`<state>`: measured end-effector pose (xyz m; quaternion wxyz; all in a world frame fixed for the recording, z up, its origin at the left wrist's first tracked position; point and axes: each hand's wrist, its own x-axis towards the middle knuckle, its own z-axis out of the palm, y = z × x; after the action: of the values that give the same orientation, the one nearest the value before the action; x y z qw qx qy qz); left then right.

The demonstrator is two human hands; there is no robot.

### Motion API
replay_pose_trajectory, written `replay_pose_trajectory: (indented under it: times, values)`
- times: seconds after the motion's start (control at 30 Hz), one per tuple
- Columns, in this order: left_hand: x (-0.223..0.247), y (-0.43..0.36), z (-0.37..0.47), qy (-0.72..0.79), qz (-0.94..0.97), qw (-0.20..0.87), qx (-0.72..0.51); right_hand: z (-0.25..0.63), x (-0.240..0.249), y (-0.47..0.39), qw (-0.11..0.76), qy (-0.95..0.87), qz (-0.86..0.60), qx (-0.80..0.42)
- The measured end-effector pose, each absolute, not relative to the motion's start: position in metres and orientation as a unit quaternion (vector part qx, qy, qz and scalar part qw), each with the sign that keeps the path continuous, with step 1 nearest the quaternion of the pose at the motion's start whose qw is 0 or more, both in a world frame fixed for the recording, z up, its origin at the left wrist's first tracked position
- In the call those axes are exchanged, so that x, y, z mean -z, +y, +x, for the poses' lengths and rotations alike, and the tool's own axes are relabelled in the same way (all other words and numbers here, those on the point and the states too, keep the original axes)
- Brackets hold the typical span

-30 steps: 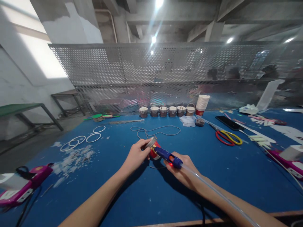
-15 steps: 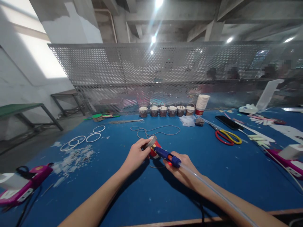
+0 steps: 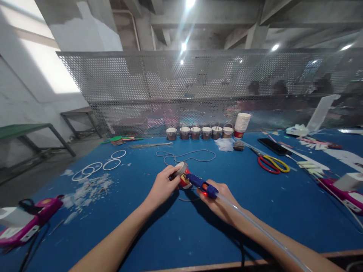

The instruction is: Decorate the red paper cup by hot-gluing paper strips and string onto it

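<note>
My left hand (image 3: 166,185) is closed around a red paper cup (image 3: 185,182) whose upper part is wrapped in grey cord. The cup is tilted on its side above the blue table. In my right hand (image 3: 218,196) is a blue hot glue gun (image 3: 202,184), with a red light glowing near the grip and a long clear glue stick (image 3: 255,223) trailing from its back. Its nozzle points at the cup's side, close to the cord; I cannot tell whether it touches. Grey cord (image 3: 195,156) lies in loose loops just beyond the cup.
Several cord-wrapped cups (image 3: 195,133) line the back beside a stack of paper cups (image 3: 242,124). To the right lie scissors (image 3: 273,164) and a black phone (image 3: 273,147). White rings (image 3: 111,165) and paper scraps (image 3: 87,192) are at left, near a magenta power strip (image 3: 34,219).
The glue gun has drawn back slightly to the right, away from the cord-wrapped part. My left hand and the cup have barely moved.
</note>
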<state>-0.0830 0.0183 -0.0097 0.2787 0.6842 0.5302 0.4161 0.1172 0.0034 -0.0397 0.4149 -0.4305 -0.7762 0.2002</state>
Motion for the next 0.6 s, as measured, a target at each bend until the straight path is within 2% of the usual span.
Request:
replay_pose_trajectory:
  times: [0.2,0.27,0.43,0.6]
  values:
    - [0.007,0.019,-0.086,0.556,0.652,0.294,-0.424,0.128,0.024,0.010,0.429,-0.671,-0.492,-0.353]
    - [0.008,0.021,-0.087,0.565,0.641,0.296,-0.427,0.138,0.021,0.021,0.423,-0.639,-0.528,-0.366]
    - [0.009,0.025,-0.089,0.585,0.621,0.287,-0.436,0.173,0.021,0.064,0.397,-0.607,-0.659,-0.198]
    - [0.007,0.029,-0.093,0.595,0.616,0.259,-0.447,0.190,0.035,0.089,0.346,-0.595,-0.713,-0.132]
